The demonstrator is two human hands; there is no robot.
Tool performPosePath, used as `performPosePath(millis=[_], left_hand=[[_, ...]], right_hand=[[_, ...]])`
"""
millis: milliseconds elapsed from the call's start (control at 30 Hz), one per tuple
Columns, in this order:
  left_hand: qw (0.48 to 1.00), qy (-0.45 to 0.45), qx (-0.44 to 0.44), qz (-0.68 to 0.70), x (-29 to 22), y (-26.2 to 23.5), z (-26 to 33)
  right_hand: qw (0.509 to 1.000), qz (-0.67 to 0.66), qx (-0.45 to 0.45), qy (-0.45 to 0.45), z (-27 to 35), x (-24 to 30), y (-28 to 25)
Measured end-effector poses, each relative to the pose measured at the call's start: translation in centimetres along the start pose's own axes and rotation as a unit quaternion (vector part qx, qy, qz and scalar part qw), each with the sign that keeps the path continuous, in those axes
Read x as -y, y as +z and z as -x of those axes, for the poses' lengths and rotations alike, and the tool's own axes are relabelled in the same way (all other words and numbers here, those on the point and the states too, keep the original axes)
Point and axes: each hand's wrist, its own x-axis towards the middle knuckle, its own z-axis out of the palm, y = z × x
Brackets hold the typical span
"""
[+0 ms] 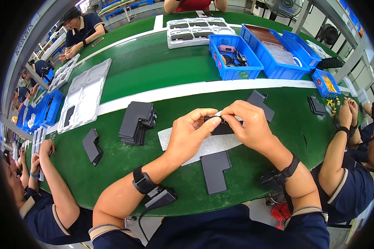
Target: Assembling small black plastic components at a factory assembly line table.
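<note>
Both hands meet above the middle of the near table. Thumb and fingers of my left hand (193, 129) pinch a black flat part (222, 128), seen nearly edge-on. My right hand (250, 123) closes its fingertips on the same edge, where a small whitish bit shows; its kind is too small to tell. Beneath lies a pale grey sheet (193, 155). An L-shaped black panel (215, 172) rests just nearer to me. To the left stands a stack of L-shaped black panels (135, 122), and behind my right hand lies another black panel (261, 106).
A smaller black panel pile (92, 146) lies far left, near a white moulded tray (85, 95). Blue bins (241, 74) stand behind a white strip (187, 88). Co-workers sit close on both sides; one's hands (348, 113) work by yellow pieces (331, 103).
</note>
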Motion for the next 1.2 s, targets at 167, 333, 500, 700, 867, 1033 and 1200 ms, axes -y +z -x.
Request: performPosePath(millis=[167,333,500,700,867,1033,1200], left_hand=[[0.998,-0.024,0.033,-0.038,-0.1,-1.1,-0.3],[0.998,-0.003,0.049,-0.035,0.1,-1.2,-0.4],[0.999,0.012,-0.019,-0.034,0.1,-0.9,0.0],[0.997,0.033,-0.012,-0.065,0.2,-0.9,-0.1],[0.993,0.071,-0.013,-0.089,0.2,-0.9,-0.1],[0.992,0.088,-0.021,-0.091,0.3,-0.7,-0.4],[1.000,0.015,-0.008,-0.026,1.4,-0.8,-0.6]], right_hand=[[0.946,-0.233,0.112,0.193,0.0,-0.5,-0.7],[0.923,-0.293,0.112,0.223,0.4,-1.6,0.0],[0.989,-0.068,0.033,0.129,0.5,-0.5,0.8],[1.000,0.015,-0.022,-0.012,0.8,-0.2,1.8],[0.998,0.048,-0.018,-0.043,0.8,0.5,1.6],[0.995,0.079,-0.011,-0.059,0.8,0.5,1.4],[0.973,-0.135,0.004,0.189,0.7,0.3,1.6]])
